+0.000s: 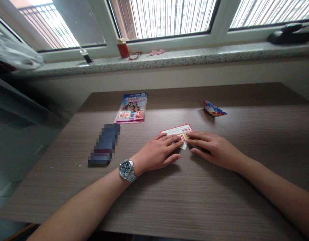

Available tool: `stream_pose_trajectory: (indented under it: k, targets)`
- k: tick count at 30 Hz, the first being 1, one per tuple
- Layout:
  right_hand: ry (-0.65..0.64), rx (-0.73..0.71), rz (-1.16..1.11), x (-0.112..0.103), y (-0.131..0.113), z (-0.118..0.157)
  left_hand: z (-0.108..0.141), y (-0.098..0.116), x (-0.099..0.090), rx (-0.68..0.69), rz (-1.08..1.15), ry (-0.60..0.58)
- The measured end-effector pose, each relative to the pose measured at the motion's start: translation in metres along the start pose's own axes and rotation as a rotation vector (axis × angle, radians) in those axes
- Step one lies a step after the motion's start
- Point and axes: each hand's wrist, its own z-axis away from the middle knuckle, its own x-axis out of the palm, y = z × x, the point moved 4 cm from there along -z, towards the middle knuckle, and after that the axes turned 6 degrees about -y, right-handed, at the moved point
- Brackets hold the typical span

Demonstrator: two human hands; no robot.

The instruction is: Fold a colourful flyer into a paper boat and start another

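On the wooden table lies a partly folded paper leaflet (178,129), white with a red border along its far edge and an orange-edged flap nearer me. My left hand (161,149), below a silver wristwatch (126,169), lies palm down with fingers stretched over the leaflet's left part. From the other side my right hand (211,145) rests its fingertips on the right edge, fingers extended and slightly apart. Both hands press flat and hide much of the paper. Beyond my right hand sits a folded paper boat (214,108), blue, red and white.
A stack of printed leaflets (131,107) lies at the table's back left. Nearer me is a dark, pixelated flat object (104,145). The granite windowsill (184,59) behind carries a red lighter-like item (123,49), a cord bracelet and a black device (291,34).
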Motion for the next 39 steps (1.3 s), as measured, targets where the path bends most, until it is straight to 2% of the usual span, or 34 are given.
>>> stream_pose_trajectory:
  k: [15,21,30,39]
  targets:
    - [0.151,0.097,-0.147,-0.002,0.009,-0.002,-0.001,-0.001,0.0,0.084,0.069,0.013]
    - [0.226,0.166,-0.12,-0.004,0.013,-0.003,-0.001,0.003,0.001,0.138,0.095,0.005]
    - [0.17,0.208,-0.026,0.006,0.015,-0.004,-0.002,0.006,0.0,0.158,0.093,0.028]
    - [0.153,0.172,-0.047,0.011,0.006,-0.009,-0.008,0.002,-0.001,0.019,0.094,0.133]
